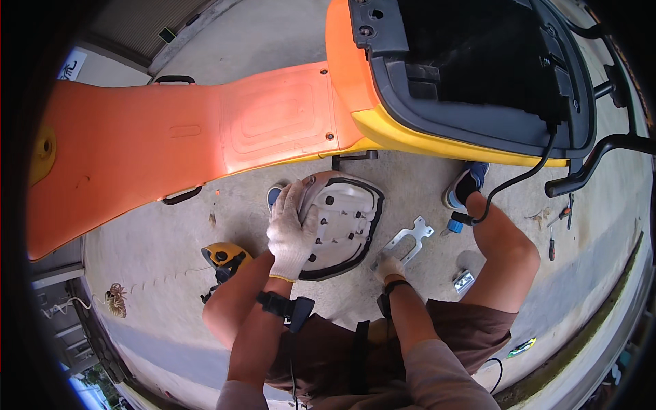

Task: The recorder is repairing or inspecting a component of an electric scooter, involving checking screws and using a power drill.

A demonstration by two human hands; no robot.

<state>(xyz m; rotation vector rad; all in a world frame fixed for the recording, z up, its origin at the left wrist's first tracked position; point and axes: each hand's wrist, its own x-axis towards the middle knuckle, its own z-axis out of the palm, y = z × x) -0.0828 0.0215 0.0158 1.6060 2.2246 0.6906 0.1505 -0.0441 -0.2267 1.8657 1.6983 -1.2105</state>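
A rounded panel (340, 222) stands tilted between my legs, its pale inner side with several dark fasteners toward me and a black seal around its rim. My left hand (290, 229), in a whitish work glove, grips the panel's left edge with its fingers laid along it. A silver metal bracket (415, 237) with a forked shape lies at the panel's right. My right hand (388, 266), also gloved, is closed on the bracket's near end; its fingertips are partly hidden. Both wrists carry black strapped devices.
Ahead stretches a long orange and yellow body (184, 133) with a dark open compartment (478, 61) and black tubular bars (601, 154). A black cable (516, 184) hangs from it. Around me lie a yellow-black power tool (225, 260), a screwdriver (551, 244), a small metal part (463, 281) and a coiled hose (116, 301).
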